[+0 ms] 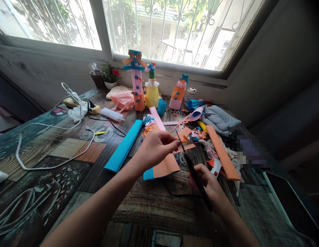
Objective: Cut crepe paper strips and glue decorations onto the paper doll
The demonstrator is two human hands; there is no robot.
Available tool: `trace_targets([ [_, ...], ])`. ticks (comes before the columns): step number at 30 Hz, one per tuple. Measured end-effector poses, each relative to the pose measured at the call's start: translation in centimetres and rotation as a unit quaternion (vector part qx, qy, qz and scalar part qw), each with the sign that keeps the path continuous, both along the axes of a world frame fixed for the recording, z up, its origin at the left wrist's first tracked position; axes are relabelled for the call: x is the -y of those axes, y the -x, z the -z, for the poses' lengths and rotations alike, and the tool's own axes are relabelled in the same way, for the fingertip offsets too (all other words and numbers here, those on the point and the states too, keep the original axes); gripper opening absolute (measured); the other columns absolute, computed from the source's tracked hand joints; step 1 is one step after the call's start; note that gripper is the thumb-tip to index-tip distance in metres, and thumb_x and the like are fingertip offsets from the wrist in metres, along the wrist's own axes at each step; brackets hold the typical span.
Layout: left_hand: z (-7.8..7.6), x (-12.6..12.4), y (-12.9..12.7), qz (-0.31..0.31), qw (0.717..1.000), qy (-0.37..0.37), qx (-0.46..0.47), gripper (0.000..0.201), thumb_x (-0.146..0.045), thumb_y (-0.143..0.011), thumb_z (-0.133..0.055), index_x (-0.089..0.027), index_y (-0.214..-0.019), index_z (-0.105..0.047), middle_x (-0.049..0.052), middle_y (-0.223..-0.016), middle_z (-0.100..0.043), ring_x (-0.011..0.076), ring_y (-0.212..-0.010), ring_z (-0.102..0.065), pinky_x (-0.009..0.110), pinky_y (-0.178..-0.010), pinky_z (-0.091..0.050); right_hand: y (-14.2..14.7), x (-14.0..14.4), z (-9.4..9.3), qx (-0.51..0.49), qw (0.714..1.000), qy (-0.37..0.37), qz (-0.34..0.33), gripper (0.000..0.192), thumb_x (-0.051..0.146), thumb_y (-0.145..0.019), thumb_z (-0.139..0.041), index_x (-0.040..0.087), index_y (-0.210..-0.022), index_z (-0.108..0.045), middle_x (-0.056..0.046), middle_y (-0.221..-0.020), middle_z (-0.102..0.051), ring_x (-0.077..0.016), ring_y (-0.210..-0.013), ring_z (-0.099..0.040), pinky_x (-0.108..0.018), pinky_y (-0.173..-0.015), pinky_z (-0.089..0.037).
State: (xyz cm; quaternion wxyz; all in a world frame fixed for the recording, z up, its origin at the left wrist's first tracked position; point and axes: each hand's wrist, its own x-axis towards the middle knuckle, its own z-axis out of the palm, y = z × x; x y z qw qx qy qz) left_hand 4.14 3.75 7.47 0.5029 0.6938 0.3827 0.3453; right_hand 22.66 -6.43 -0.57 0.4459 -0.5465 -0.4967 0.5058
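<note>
The left hand (155, 147) hovers above the patterned wooden worktop (71, 151), its fingers (172, 141) pressed together, pinching a thin orange paper strip (186, 148); the right hand (207, 180) is closed around the dark handles of black scissors (191, 164), whose blades point up toward the strip; under the left hand lies a folded orange and blue paper sheet (163, 167); a rolled blue paper tube (124, 145) lies just left of it; 3 paper-dressed bottles (152, 89) stand near the window.
</note>
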Motion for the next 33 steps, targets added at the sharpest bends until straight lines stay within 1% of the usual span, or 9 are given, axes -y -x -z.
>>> trace_targets([
  [6,-0.2,-0.2,0.2,0.019,1.0,0.017,-0.004,0.014,-0.023,-0.074,-0.061,-0.012,-0.07,-0.069,0.004,-0.064,-0.067,0.0118,-0.057,-0.058,0.02,-0.055,-0.046,0.0,-0.1,-0.4,-0.012,1.0,0.015,-0.008,0.025,0.022,-0.067,-0.074,0.02,-0.079,-0.053,0.004,-0.073,-0.054,-0.0128,-0.069,-0.048,-0.021,-0.063,-0.037],
  [10,0.0,-0.4,0.1,0.023,1.0,0.021,0.002,0.014,-0.022,-0.075,-0.062,-0.012,-0.069,-0.069,0.004,-0.064,-0.067,0.0113,-0.056,-0.058,0.019,-0.054,-0.045,0.1,-0.2,-0.5,-0.019,0.999,0.025,-0.006,0.026,0.024,-0.065,-0.075,0.019,-0.078,-0.053,0.004,-0.071,-0.053,-0.013,-0.067,-0.048,-0.022,-0.061,-0.037],
  [17,0.4,-0.4,-0.1,0.019,1.0,0.017,0.012,0.014,-0.021,-0.075,-0.061,-0.014,-0.067,-0.069,0.003,-0.063,-0.068,0.0113,-0.055,-0.059,0.019,-0.053,-0.045,0.1,-0.1,-0.4,-0.007,1.0,0.011,0.003,0.024,0.029,-0.068,-0.073,0.02,-0.078,-0.053,0.002,-0.071,-0.054,-0.0148,-0.067,-0.05,-0.025,-0.061,-0.038],
  [22,0.3,-0.5,-0.2,0.019,0.999,0.025,0.016,0.014,-0.021,-0.075,-0.061,-0.014,-0.066,-0.069,0.003,-0.061,-0.067,0.0108,-0.054,-0.057,0.019,-0.053,-0.044,0.0,-0.2,-0.5,-0.006,1.0,0.007,-0.008,0.023,0.033,-0.071,-0.07,0.019,-0.078,-0.052,0.003,-0.07,-0.054,-0.0139,-0.066,-0.049,-0.024,-0.06,-0.037],
  [25,0.6,-0.7,-0.3,0.014,1.0,0.024,0.011,0.015,-0.022,-0.075,-0.061,-0.015,-0.065,-0.068,0.002,-0.061,-0.067,0.0115,-0.055,-0.058,0.02,-0.053,-0.044,0.0,-0.3,-0.4,-0.005,1.0,0.007,-0.007,0.023,0.033,-0.072,-0.07,0.02,-0.076,-0.052,0.004,-0.067,-0.052,-0.0133,-0.064,-0.048,-0.024,-0.058,-0.036],
  [29,1.4,-1.4,-1.0,0.007,0.999,0.032,-0.004,0.016,-0.025,-0.075,-0.061,-0.013,-0.068,-0.069,0.004,-0.063,-0.067,0.0121,-0.056,-0.058,0.02,-0.053,-0.044,-0.2,-0.7,0.1,-0.028,0.999,0.028,0.029,0.026,0.032,-0.067,-0.074,0.019,-0.073,-0.053,0.005,-0.063,-0.052,-0.0113,-0.058,-0.045,-0.022,-0.051,-0.033],
  [33,1.8,-2.7,-2.4,0.024,0.998,0.05,-0.029,0.016,-0.024,-0.073,-0.061,-0.01,-0.068,-0.068,0.004,-0.062,-0.066,0.0109,-0.054,-0.056,0.019,-0.052,-0.042,-0.7,-1.4,0.9,-0.07,0.994,0.056,0.066,0.03,0.03,-0.06,-0.079,0.018,-0.068,-0.053,0.008,-0.053,-0.048,-0.0072,-0.046,-0.037,-0.019,-0.042,-0.024],
])
